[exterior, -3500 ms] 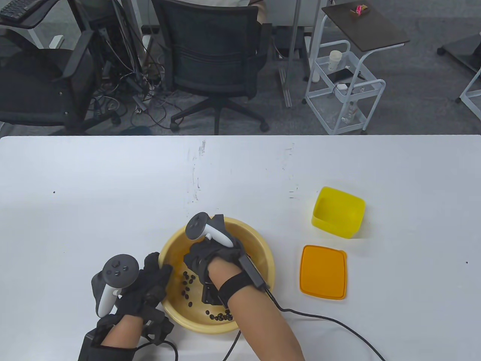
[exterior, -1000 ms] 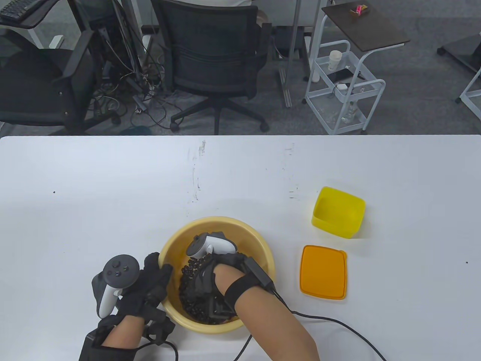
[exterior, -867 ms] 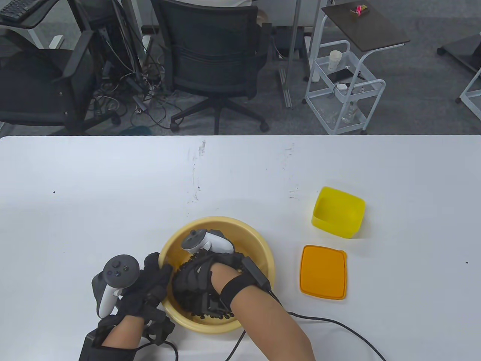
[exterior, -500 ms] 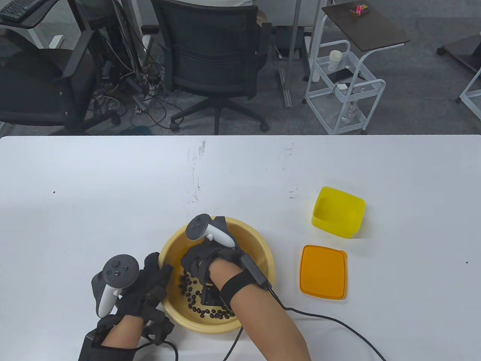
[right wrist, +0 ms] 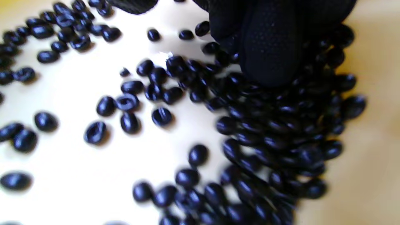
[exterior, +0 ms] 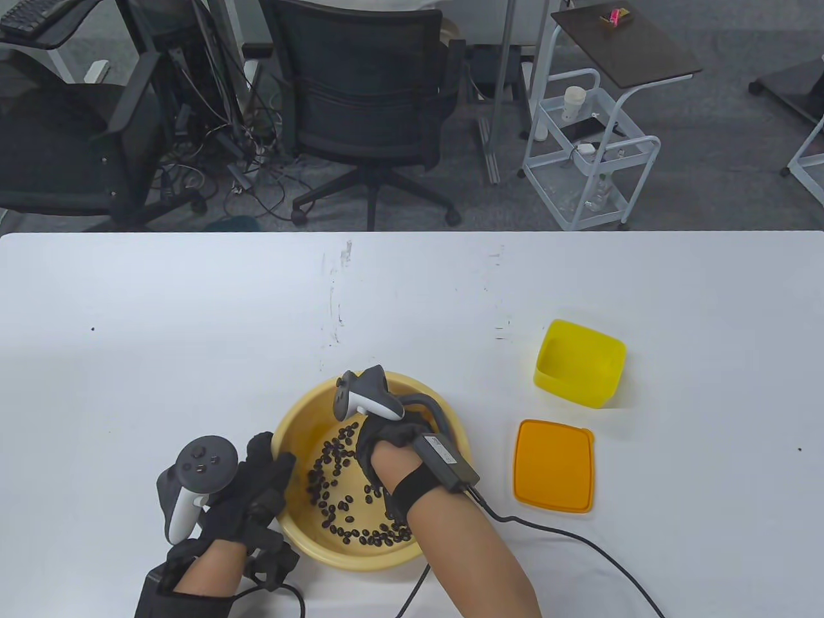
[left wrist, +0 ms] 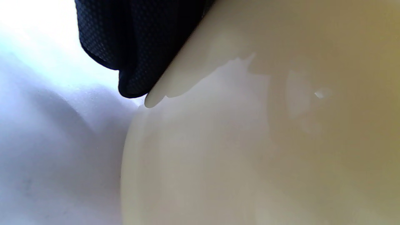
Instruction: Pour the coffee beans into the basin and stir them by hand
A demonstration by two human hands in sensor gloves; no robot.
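A pale yellow basin [exterior: 297, 415] stands near the table's front edge with dark coffee beans [exterior: 335, 473] scattered over its floor. My right hand [exterior: 378, 439] is inside the basin at its right half, palm down. Its gloved fingers [right wrist: 268, 47] push against a heap of beans [right wrist: 275, 125] by the basin wall [right wrist: 372, 150]. My left hand [exterior: 261, 486] holds the basin's left rim, thumb on the edge. Its fingers [left wrist: 134, 47] lie against the outer basin wall [left wrist: 265, 140].
An empty yellow box [exterior: 579, 364] sits to the right of the basin, with its orange lid [exterior: 553, 465] flat on the table in front of it. The glove's cable [exterior: 566, 547] trails off to the front right. Office chairs and a cart stand beyond the far edge.
My right hand has swept from the basin's near left side across to its right side, and the beans now lie spread over the left and near floor. The left hand has not moved.
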